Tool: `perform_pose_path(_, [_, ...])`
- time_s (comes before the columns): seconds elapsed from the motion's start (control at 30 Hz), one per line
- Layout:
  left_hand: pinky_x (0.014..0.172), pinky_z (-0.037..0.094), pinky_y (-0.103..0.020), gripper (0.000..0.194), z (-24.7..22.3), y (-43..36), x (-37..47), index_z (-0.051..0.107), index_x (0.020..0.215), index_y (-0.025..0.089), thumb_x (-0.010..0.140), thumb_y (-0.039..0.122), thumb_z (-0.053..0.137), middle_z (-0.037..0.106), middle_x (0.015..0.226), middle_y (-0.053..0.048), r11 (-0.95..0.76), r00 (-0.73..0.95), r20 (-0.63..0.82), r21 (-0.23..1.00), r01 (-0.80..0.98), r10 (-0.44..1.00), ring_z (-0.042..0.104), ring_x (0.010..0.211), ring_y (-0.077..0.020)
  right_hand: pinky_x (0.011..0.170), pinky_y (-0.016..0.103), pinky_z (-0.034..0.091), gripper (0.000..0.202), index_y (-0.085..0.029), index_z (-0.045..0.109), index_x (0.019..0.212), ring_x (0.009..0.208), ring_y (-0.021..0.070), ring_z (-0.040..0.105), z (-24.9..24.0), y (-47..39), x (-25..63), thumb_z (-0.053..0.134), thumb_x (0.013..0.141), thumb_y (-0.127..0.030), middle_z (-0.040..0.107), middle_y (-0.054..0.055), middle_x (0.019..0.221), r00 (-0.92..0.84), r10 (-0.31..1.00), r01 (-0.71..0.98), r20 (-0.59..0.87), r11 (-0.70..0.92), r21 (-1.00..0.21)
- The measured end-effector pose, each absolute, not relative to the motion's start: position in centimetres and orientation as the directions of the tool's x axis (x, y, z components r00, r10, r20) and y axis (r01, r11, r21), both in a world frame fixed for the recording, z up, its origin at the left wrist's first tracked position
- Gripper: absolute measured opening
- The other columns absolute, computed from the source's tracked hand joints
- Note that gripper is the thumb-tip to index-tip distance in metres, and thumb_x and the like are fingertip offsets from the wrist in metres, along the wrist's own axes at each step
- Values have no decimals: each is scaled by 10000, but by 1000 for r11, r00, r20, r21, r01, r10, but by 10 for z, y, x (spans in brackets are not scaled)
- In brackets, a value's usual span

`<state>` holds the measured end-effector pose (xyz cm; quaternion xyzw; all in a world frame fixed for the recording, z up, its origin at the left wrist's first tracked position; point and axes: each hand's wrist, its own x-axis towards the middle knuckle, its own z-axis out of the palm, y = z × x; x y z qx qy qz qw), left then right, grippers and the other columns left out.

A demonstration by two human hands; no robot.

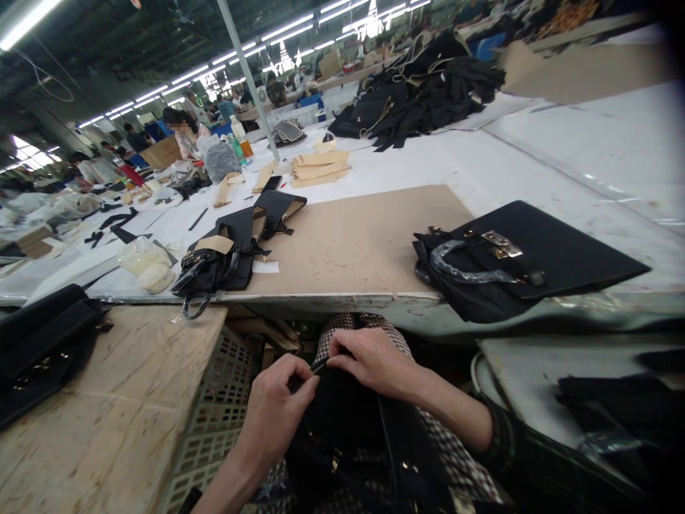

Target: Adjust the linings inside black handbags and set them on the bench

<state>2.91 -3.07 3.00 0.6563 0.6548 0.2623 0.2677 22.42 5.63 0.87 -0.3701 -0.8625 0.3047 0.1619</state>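
From my end, thru the head cam, I've got my L hand (275, 401) and R hand (370, 360) close tog over the lap, both on the black bag (347, 417). It sits on the checked cloth (454, 450), below the table edge, top edge up nr my fingertips; lower part's v dark, so I can only make out some gold-coloured metal bits. L thumb + forefinger are pinched narrow on a thin edge of it; R thumb + fingers are narrow too, pinching the edge just beside, w/ a small gap btwn the two pinches

Ahead of me is the white table (417, 160) w/ a brown sheet (364, 243) on it. R side: a second bag (559, 243), flap up, metal clasp showing, handle in clear film. L side: a few dark bags (242, 228) bunched tog, pale tub (155, 277) nearby. Further back: tan pieces (320, 170) stacked, then a big heap of black pieces (428, 93). Low L, a bench (133, 385) holds one more bag (46, 350); crate (219, 392) btwn bench and lap. Co-workers in bg, well apart from my hands
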Motion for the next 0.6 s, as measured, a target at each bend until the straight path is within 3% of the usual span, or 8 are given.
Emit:
perform_pose_path(0.07, [715, 426, -254, 147, 28, -29, 26, 642, 725, 182, 844, 267, 651, 679, 808, -3, 60, -15, -67, 746, 663, 998, 609, 775, -166, 682, 269, 376, 109, -242, 617, 948, 824, 185, 660, 10, 59, 226, 667, 872, -302, 734, -22, 872, -671, 741, 518, 24, 492, -700])
perform_pose_path(0.2, [632, 412, -233, 276, 22, -27, 18, 619, 701, 170, 814, 408, 699, 669, 774, -7, 203, -65, -202, 792, 576, 977, 577, 706, -153, 769, 284, 427, 366, -253, 591, 1188, 925, 201, 675, 14, 68, 232, 684, 835, -268, 763, -18, 969, -705, 708, 451, -48, 395, -801])
perform_pose_path(0.33, [576, 368, -216, 317, 21, -23, 15, 569, 688, 165, 822, 430, 680, 617, 702, 10, 225, -43, -245, 789, 572, 969, 514, 644, -128, 719, 271, 424, 226, -282, 743, 1058, 879, 200, 681, 18, 75, 234, 606, 887, -336, 767, -14, 964, -773, 626, 457, -97, 444, -771])
perform_pose_path(0.6, [567, 341, -210, 287, 23, -7, 14, 466, 658, 178, 762, 294, 707, 582, 673, 27, 229, 21, -286, 808, 543, 958, 481, 616, -111, 619, 232, 371, 234, -278, 783, 983, 672, 142, 616, 18, 74, 234, 581, 870, -313, 741, -33, 791, -777, 626, 432, -68, 452, -780])
